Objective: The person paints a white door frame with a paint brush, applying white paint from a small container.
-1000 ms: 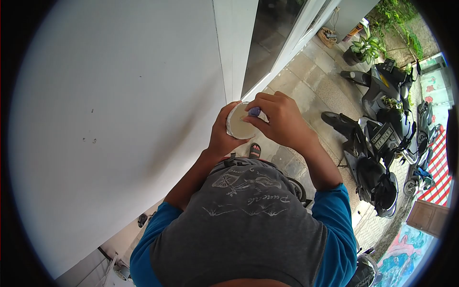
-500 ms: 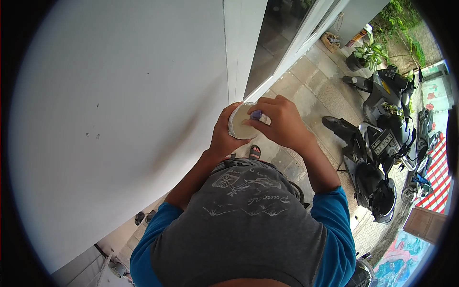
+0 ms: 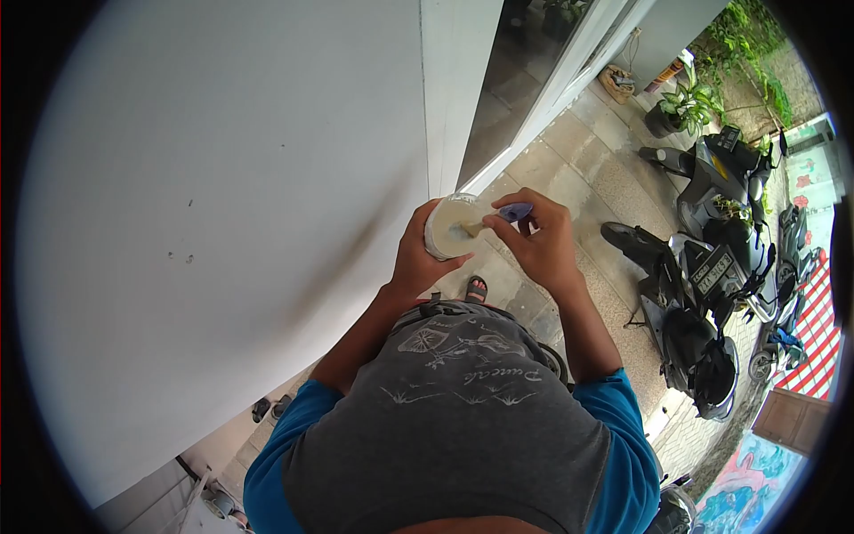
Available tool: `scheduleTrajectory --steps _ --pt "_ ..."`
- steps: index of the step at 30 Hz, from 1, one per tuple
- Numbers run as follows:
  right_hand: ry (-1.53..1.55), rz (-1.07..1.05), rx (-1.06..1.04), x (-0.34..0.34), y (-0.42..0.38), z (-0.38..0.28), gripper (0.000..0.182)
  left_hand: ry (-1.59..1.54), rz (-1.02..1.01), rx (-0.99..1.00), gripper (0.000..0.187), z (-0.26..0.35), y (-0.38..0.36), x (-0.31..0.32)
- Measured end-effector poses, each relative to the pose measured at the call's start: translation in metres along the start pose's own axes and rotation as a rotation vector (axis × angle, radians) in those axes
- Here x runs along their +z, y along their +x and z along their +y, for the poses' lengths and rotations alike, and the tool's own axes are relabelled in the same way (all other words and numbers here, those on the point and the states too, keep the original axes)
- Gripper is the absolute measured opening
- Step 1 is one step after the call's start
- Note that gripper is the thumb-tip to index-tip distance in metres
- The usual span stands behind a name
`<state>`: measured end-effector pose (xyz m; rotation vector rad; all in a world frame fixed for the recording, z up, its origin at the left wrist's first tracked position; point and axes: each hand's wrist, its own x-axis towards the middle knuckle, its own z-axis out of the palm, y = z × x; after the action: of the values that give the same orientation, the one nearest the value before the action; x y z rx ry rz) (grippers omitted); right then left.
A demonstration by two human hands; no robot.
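Note:
My left hand point(image 3: 420, 258) is wrapped round a small round white tub point(image 3: 432, 233), its open top facing me. Pale cream paint point(image 3: 447, 220) fills the inside. Between the thumb and fingers of my right hand point(image 3: 544, 238) is a paintbrush point(image 3: 515, 212) with a purple-blue handle. Its pale working end dips into the tub and touches the paint, so the very tip is hidden. Both hands are held in front of my body, close to the wall's edge.
A white wall point(image 3: 231, 231) with small dark marks rises on the left, beside a glass door with a white frame point(image 3: 534, 107). Parked motorbikes point(image 3: 703, 276) and a potted plant point(image 3: 683, 111) stand on the right over paving tiles point(image 3: 578, 147). My sandalled foot point(image 3: 477, 287) shows below.
My right hand has shifted slightly right and turned, so the brush handle now leans outward and its working end shows in the tub. My left hand keeps its hold.

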<state>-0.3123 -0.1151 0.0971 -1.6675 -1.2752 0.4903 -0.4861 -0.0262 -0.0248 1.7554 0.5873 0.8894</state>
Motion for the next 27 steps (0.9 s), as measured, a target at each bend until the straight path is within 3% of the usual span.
scheduleTrajectory --steps 6,10,12,27 --pt "-0.099 0.07 -0.158 0.013 -0.004 0.009 0.02 0.048 -0.017 0.015 0.092 -0.01 -0.002 0.001" --pt "-0.064 -0.016 -0.065 0.009 -0.007 0.005 0.019 0.043 -0.023 0.005 0.091 -0.009 -0.002 0.001" --pt "-0.119 -0.019 -0.183 0.01 -0.007 0.004 0.017 0.029 -0.024 0.003 0.09 -0.011 -0.002 0.001" --pt "-0.087 -0.034 -0.169 0.009 -0.009 0.003 0.018 0.046 -0.018 -0.037 0.09 -0.008 -0.004 0.0"
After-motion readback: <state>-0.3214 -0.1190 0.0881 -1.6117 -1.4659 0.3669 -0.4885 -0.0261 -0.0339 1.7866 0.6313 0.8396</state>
